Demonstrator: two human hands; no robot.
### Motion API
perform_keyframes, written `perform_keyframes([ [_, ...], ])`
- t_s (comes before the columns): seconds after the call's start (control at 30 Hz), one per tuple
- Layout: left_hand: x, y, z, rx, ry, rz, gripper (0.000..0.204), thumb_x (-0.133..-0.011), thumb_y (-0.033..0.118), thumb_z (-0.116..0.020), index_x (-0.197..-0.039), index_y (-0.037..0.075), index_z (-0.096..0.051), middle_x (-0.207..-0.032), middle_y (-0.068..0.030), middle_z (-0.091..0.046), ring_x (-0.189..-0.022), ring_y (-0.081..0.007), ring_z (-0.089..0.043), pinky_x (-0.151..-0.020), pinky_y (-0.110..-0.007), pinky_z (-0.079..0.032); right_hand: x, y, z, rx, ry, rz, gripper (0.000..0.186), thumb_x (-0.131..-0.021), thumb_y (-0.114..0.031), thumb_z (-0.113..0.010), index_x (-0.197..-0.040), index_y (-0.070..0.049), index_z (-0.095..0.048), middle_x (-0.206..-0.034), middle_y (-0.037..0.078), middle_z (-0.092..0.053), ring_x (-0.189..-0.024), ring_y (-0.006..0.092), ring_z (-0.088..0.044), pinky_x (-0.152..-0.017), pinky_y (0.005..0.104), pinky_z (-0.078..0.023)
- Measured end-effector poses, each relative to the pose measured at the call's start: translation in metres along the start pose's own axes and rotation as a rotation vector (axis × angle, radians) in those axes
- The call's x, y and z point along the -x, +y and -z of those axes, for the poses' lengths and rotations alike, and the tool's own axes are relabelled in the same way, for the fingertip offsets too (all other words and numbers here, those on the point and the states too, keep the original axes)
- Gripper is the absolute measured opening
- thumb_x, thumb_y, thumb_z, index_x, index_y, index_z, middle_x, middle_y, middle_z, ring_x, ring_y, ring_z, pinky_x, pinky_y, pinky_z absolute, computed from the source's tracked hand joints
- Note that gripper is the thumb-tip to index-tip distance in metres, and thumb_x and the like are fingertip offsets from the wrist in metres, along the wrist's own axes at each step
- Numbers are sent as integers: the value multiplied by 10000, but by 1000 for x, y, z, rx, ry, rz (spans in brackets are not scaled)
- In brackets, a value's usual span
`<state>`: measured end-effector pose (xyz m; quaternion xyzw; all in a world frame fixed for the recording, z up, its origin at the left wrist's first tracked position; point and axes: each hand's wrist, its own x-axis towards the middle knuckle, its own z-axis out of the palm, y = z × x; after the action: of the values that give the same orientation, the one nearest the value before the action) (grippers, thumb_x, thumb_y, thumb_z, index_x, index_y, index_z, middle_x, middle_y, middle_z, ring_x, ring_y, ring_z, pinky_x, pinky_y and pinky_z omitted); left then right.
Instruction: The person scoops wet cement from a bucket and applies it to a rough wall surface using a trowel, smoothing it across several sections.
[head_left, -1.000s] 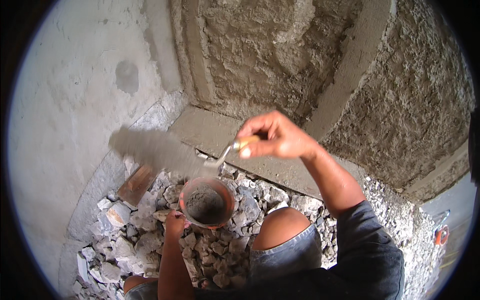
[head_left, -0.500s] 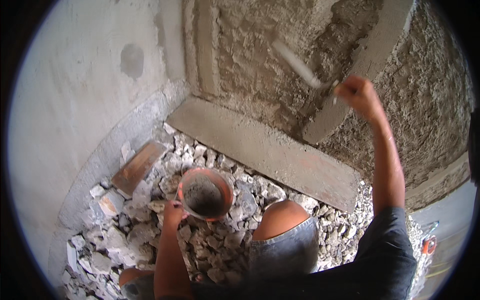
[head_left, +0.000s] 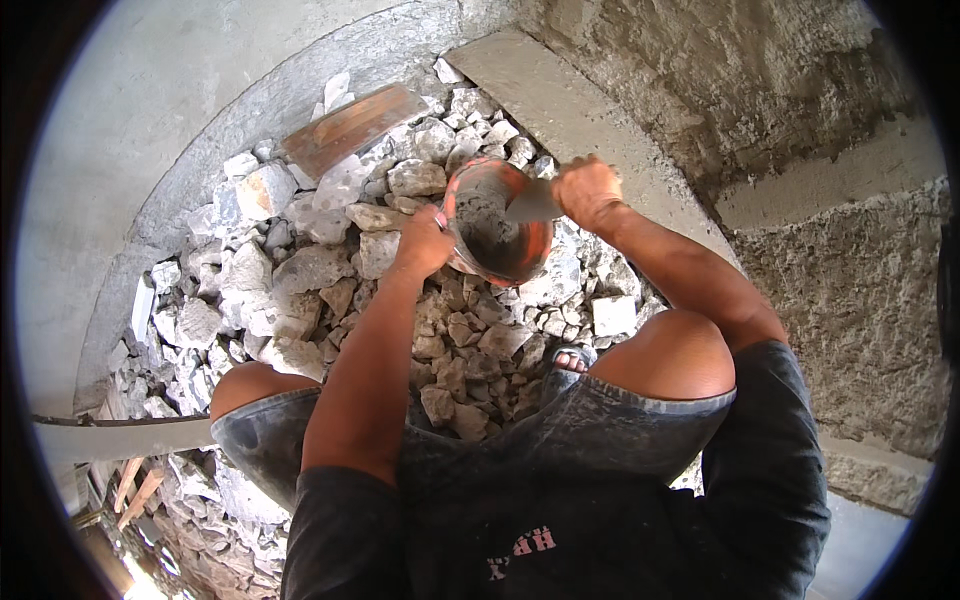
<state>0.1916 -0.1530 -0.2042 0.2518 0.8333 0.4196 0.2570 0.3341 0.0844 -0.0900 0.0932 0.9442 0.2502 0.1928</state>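
Note:
An orange bucket [head_left: 540, 243] with grey wet mortar [head_left: 487, 212] inside stands tilted on the rubble in front of me. My left hand [head_left: 427, 240] is closed on its rim at the left side. In my right hand [head_left: 587, 190] is a trowel [head_left: 533, 201], its handle hidden by the closed fingers. The grey blade reaches over the bucket's right rim, above the mortar. Whether the blade touches the mortar I cannot tell.
Broken stones [head_left: 310, 270] cover the ground around my feet. A wooden board [head_left: 355, 128] lies on them at the far left. A mortar-covered plank [head_left: 600, 110] runs along the base of the rough wall [head_left: 840, 270] on the right. A smooth grey wall [head_left: 150, 130] rises at the left.
My right hand has brought the trowel down from the rough wall to the bucket. My view has shifted downward, and the bucket now tilts, still held by my left hand.

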Motion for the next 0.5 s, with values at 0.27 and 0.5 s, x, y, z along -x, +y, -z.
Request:
perform_keyframes([
  [0.27, 10, 18, -8, -147, 18, -181, 125, -854, 58, -675, -958, 13, -621, -896, -212, -681, -862, -382, -685, -766, -444, -531, 42, -46, -84, -739, -130, -126, 305, -944, -383, -614, -932, -103, -736, -985, 145, -765, -863, 343, -738, -776, 452, -589],
  [0.5, -13, 3, 6, -137, -52, -98, 145, -860, 65, -676, -970, 0, -608, -889, -202, -679, -805, -360, -682, -724, -442, -523, 98, -80, -119, -1278, 55, -372, 337, -836, -343, -820, -1060, -97, -768, -1015, 141, -767, -911, 319, -743, -836, 418, -587],
])
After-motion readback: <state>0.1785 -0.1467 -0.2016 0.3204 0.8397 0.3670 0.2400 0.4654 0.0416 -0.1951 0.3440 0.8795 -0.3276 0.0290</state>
